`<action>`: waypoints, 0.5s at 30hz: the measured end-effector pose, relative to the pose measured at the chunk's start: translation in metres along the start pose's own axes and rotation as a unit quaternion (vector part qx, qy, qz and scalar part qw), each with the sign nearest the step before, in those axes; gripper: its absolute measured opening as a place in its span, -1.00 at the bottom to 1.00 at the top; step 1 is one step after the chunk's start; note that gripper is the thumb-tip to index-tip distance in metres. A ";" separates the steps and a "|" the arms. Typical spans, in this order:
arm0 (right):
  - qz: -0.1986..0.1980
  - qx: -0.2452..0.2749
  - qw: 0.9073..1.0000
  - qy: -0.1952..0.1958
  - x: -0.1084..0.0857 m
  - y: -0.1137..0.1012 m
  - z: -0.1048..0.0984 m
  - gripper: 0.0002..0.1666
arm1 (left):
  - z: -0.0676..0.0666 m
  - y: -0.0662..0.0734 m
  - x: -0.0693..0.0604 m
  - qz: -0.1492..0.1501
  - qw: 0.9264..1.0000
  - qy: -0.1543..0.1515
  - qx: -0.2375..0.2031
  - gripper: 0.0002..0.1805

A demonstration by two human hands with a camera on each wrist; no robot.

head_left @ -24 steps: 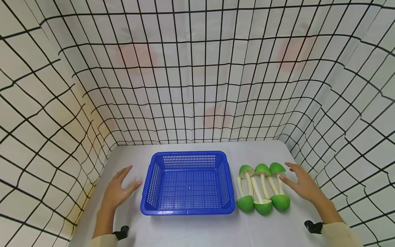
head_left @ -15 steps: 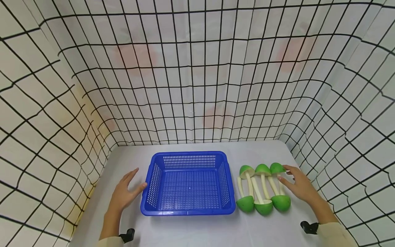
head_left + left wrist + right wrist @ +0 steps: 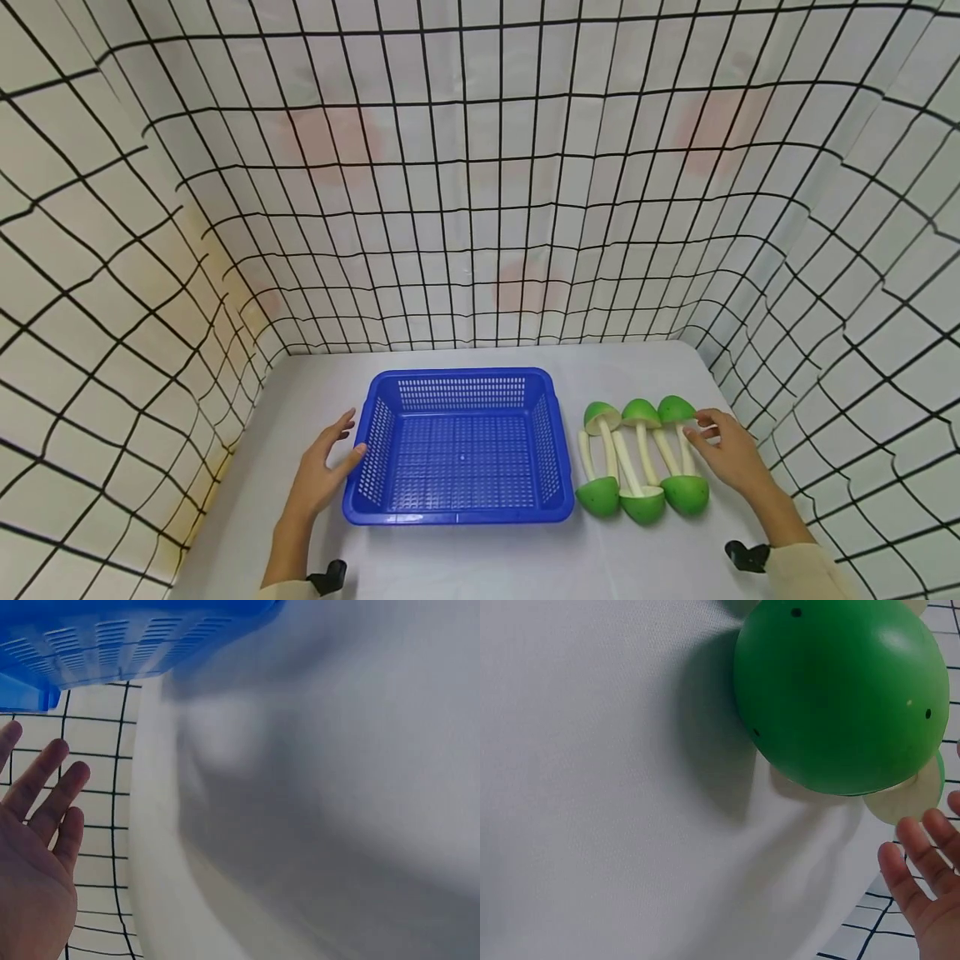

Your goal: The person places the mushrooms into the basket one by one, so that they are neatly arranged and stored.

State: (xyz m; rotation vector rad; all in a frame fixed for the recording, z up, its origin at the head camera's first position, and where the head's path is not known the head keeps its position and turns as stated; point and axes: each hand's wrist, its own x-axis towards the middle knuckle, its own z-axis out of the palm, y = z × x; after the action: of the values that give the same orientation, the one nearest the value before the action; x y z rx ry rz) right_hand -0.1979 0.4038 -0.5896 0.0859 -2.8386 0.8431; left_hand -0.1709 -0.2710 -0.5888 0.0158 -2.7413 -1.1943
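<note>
From the head, the left hand (image 3: 321,472), spread and empty, has been brought closer to a slotted blue basket (image 3: 459,517); the right hand (image 3: 726,456), slack and empty (contact is unclear), to smooth-domed green mushrooms (image 3: 644,454) right of the basket. At the left wrist, the hand is cut off; at the right, most mushrooms are hidden behind one speckled cap (image 3: 840,697).

One blue basket (image 3: 461,462). Six green-capped mushrooms (image 3: 627,467), in two rows of three: three far caps (image 3: 641,412) and three near caps (image 3: 642,506). Two hands: one left hand (image 3: 318,475), one right hand (image 3: 727,454). Two black wrist pieces (image 3: 328,577). Two pale sleeves (image 3: 810,571). One white bench (image 3: 480,562).
</note>
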 end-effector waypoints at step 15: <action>0.063 0.029 0.996 -0.053 -0.001 0.022 0.016 -0.41 | 0.011 -0.006 -0.012 0.020 0.997 0.015 -0.070 -0.23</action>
State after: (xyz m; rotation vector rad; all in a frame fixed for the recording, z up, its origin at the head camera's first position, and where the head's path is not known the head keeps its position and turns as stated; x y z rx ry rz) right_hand -0.2016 0.4136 -0.6143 -0.0422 -2.9441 0.9752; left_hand -0.1610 -0.2664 -0.6020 -0.0354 -2.6123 -1.3618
